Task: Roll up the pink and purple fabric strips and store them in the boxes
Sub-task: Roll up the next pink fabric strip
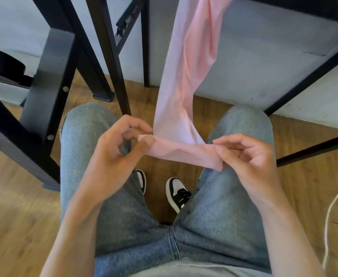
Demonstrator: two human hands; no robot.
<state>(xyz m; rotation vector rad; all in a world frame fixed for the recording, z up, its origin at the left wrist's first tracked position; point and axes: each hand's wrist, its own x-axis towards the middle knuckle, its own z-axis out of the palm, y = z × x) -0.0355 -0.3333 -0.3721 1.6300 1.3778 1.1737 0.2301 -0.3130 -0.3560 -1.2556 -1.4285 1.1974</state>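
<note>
A long pink fabric strip [186, 80] hangs down from the table edge at the top of the head view. Its lower end is folded over into a flat band stretched between my hands, above my lap. My left hand [112, 154] pinches the band's left corner between thumb and fingers. My right hand [246, 156] pinches its right corner the same way. No purple strip and no box is in view.
I am seated, with my knees in blue jeans [96, 136] and black-and-white shoes [178, 194] on a wooden floor. Black table legs [112, 56] and a black chair frame [48, 82] stand at left and ahead. A white cord [336, 200] lies on the floor at right.
</note>
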